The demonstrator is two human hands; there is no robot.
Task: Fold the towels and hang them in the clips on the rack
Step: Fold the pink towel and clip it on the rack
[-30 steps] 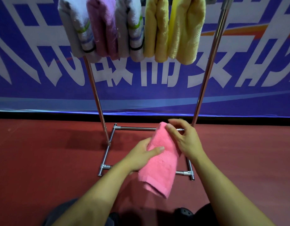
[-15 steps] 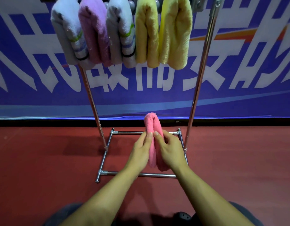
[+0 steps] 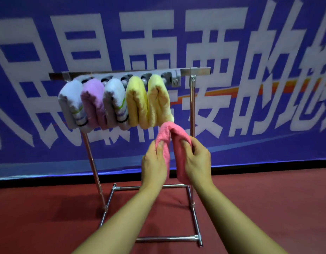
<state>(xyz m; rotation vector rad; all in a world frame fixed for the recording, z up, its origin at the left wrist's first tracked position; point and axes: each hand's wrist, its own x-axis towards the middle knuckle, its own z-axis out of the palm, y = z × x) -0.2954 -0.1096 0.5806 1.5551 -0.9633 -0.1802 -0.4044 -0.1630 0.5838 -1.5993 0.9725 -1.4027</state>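
Raised since half a second ago: pink towel point(image 3: 174, 143), lifted from low over the rack's point(image 3: 192, 114) base frame to just under its clip bar.

Folded over in an arch, one side pinched in left hand point(image 3: 154, 163), other side clamped in right hand point(image 3: 196, 160), both closed on cloth. Held at right end of the bar, just below and beside right yellow towel point(image 3: 158, 103); hanging leftward along the bar: another yellow towel point(image 3: 136, 105), white striped towel point(image 3: 115, 105), lilac towel point(image 3: 93, 105), second white striped towel point(image 3: 70, 105).

Fluffy terry-cloth pink towel point(image 3: 167, 136), shiny chrome metal rack point(image 3: 192, 110), seemingly matt red floor point(image 3: 48, 208)
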